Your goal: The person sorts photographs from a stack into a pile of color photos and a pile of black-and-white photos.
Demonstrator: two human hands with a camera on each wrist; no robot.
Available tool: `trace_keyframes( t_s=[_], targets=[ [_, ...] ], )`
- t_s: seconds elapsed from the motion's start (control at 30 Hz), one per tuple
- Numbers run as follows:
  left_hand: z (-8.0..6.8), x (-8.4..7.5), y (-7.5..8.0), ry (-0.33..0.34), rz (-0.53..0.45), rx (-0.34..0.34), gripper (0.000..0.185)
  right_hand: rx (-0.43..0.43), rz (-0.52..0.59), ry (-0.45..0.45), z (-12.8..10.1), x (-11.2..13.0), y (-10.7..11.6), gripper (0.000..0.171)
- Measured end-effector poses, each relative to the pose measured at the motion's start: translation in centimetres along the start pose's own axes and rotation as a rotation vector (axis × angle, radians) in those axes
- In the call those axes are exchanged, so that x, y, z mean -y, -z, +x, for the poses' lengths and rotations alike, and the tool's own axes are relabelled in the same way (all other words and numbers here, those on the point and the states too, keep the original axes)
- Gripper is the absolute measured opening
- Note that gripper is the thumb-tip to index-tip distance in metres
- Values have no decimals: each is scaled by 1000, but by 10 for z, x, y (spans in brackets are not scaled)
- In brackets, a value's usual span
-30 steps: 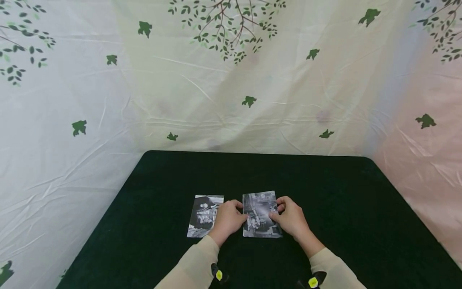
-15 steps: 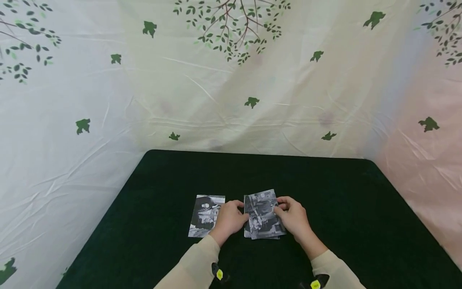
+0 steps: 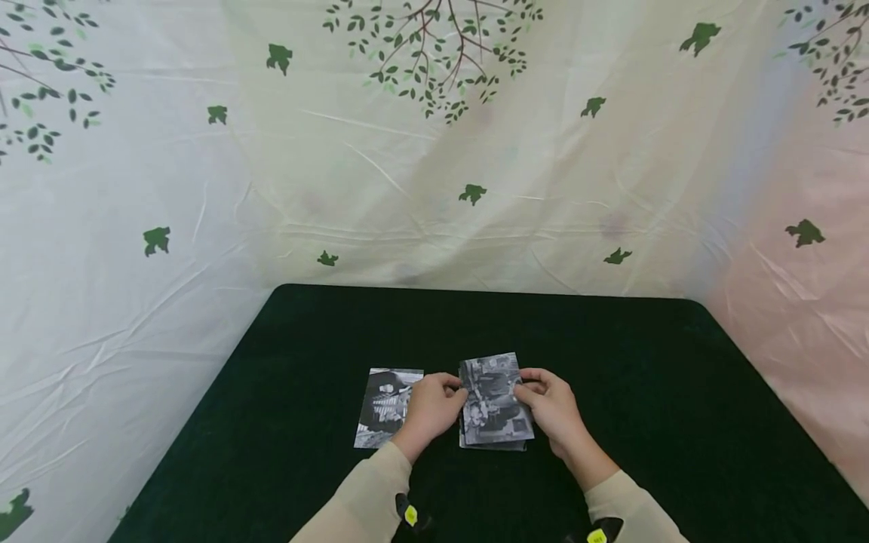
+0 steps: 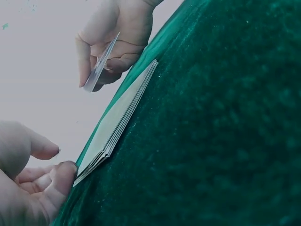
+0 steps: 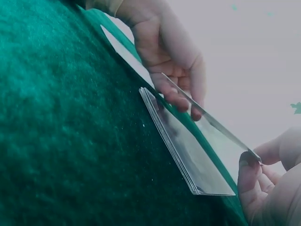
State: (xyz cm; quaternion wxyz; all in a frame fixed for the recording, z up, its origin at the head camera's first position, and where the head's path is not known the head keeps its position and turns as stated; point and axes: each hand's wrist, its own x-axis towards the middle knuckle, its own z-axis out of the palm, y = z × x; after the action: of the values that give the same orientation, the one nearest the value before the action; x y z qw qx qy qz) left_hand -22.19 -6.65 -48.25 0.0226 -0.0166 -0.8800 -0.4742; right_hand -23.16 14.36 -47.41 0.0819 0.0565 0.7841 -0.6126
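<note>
Wrist views show top photo [image 5: 207,125] lifted off stack [image 5: 181,148], pinched between left hand [image 3: 430,407] and right hand [image 3: 553,407], single photo [image 3: 384,407] beside on green table [image 3: 679,392].

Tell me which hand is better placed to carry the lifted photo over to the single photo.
Probably the left hand: it grips the lifted photo above the stack and lies beside the single photo; the right hand is farther away.
</note>
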Motion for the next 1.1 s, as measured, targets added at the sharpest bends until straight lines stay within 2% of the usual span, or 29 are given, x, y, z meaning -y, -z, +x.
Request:
trace_keyframes(
  t_s=[0.23,0.33,0.67,1.1],
  targets=[
    [2,-1,-1,33,-211,-27,22,-27,-5,0,-1,2,-1,30],
    [3,-1,-2,31,-249,-46,21,-41,-15,-3,-1,1,-1,27],
    [3,-1,-3,30,-236,-109,10,-81,-27,4,-2,1,0,29],
    [2,-6,0,23,-147,-148,13,-85,-21,-3,-2,0,1,29]
  ],
)
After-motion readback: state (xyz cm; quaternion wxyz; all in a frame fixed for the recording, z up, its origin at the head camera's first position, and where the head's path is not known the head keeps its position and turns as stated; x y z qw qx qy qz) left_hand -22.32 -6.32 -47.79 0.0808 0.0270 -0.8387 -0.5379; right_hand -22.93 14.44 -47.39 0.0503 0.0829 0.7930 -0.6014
